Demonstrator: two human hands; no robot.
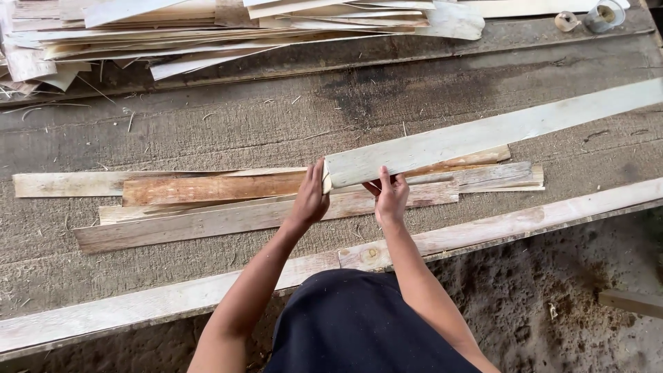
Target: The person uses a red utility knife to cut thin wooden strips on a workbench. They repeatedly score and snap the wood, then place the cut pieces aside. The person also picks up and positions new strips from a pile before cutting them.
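Gripping veneer strip (483, 135), left hand (309, 197), right hand (391, 200)

I count two hands, my left hand (310, 199) and my right hand (391, 199), both on one long pale strip (483, 137). Under it lie about five flat strips (228, 188) laid side by side on the one workbench (207, 124); their overlap hides the exact number. One heap (207, 27) of thin sheets sits at the far edge, too many to count. Two tape rolls (594, 16) stand in the far right corner.
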